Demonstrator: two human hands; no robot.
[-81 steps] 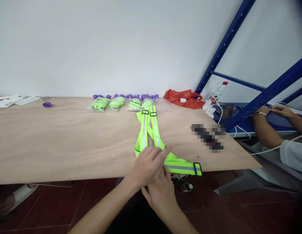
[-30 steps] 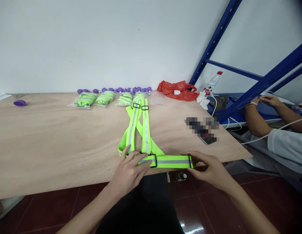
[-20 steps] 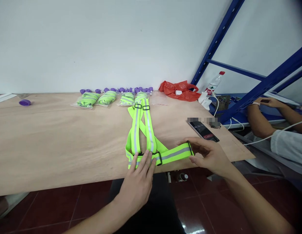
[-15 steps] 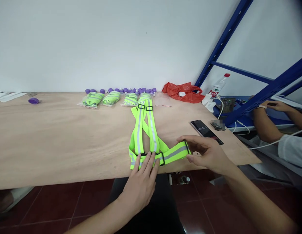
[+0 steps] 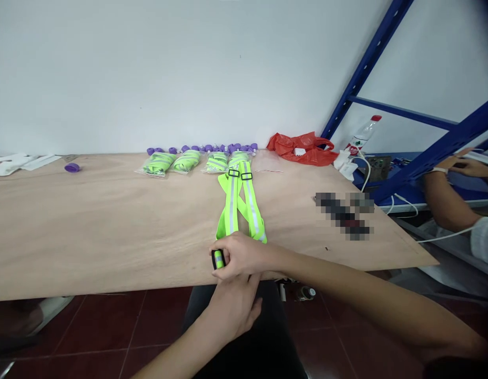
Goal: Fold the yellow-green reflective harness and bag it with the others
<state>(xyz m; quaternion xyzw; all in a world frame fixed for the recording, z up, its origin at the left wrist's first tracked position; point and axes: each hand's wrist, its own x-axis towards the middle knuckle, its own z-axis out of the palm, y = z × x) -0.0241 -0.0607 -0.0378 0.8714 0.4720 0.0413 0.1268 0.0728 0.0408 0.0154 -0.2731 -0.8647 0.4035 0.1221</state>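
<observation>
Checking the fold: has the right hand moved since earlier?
Yes. The right hand has swung left, carrying the belt end from right of the long straps to their near left corner.

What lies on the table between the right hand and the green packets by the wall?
In the head view, the reflective straps lie there, running from the right hand to the green packets, with black buckles at the far end.
</observation>
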